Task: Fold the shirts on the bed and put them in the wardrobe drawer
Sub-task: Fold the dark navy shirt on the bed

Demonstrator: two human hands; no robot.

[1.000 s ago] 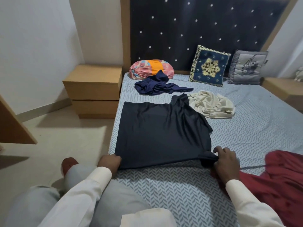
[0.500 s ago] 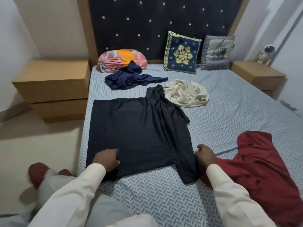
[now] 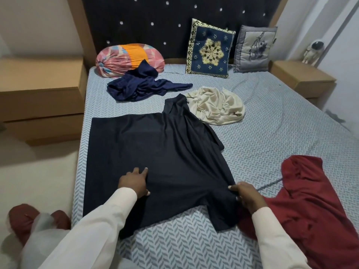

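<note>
Now on the blue herringbone-print bed (image 3: 272, 144), my left hand (image 3: 134, 183) lies flat, fingers (image 3: 144, 170) straight and released, on the dark navy short-sleeved shirt (image 3: 155, 152) spread near the bed's left edge, while my right hand (image 3: 246, 197) pinches, fingers curled, that shirt's edge beside its near sleeve. A crumpled red shirt (image 3: 314, 200) lies just beside my right hand; a cream shirt (image 3: 215, 107) and a royal-blue shirt (image 3: 143, 86) sit bunched farther up the bed.

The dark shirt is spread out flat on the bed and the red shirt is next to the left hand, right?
Not quite. The head view shows the red shirt beside the right hand, not the left hand, which presses on the dark shirt. The dark shirt is indeed spread flat on the bed.
</note>
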